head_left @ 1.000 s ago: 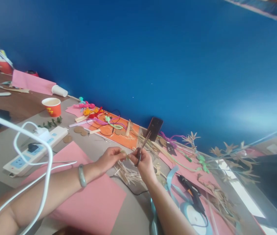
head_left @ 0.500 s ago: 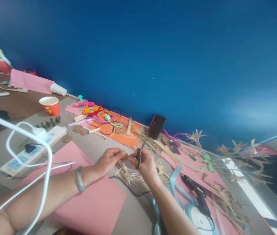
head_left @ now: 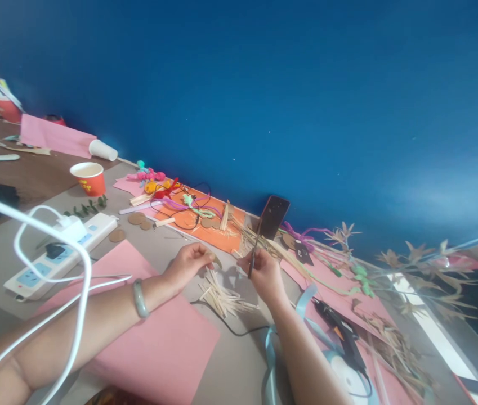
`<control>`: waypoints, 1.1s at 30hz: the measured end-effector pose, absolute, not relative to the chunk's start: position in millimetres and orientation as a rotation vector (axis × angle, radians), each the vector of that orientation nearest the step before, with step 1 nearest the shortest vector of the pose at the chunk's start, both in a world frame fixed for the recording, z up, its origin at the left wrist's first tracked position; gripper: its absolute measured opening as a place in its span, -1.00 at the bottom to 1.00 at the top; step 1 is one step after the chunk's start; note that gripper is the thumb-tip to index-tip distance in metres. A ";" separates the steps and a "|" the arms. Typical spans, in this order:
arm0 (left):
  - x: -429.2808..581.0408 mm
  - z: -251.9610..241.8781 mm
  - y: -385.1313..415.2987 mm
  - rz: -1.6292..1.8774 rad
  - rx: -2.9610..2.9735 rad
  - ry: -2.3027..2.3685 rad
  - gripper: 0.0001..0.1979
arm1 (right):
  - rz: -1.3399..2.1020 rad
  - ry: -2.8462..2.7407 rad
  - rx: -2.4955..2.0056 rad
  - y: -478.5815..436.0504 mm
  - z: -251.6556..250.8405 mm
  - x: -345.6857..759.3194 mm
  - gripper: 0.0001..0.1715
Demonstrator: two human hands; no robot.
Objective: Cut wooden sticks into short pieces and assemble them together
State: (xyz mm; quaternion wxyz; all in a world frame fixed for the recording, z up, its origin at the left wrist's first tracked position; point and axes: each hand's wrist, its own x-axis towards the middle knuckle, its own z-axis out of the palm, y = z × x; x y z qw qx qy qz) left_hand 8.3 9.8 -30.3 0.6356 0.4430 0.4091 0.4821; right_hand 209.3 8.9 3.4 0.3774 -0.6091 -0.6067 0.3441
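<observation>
Above the heap of pale straw slivers [head_left: 224, 298], left hand [head_left: 188, 263] pinches a curved tan leaf strip [head_left: 217, 260]; right hand [head_left: 266, 275] grips slim metal scissors [head_left: 256, 247] held apart from it: seemingly mid-trimming, and a cut would need blades brought to the strip

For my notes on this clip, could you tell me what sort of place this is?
Probably a craft table: glue gun, pink paper, straw pieces and scissors in the right hand.

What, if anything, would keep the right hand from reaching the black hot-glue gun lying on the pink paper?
Probably yes: the black hot-glue gun lies uncovered near the right hand, only a light blue ribbon between. Its grip, though, is full with dark-handled scissors; the left hand pinches a straw strip.
</observation>
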 end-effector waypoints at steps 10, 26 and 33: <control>7.1 -39.5 13.5 1.133 1.011 0.964 -0.80 | 0.254 -2.141 -2.170 8.1 7.1 218.3 -0.91; 8.5 -36.5 13.2 1.142 0.945 0.960 -0.81 | 0.903 -1.919 -1.644 5.9 22.5 220.6 -0.77; 5.6 -27.6 15.0 1.267 0.921 1.028 -0.79 | 0.462 -2.397 -1.653 -2.2 39.7 213.8 -0.79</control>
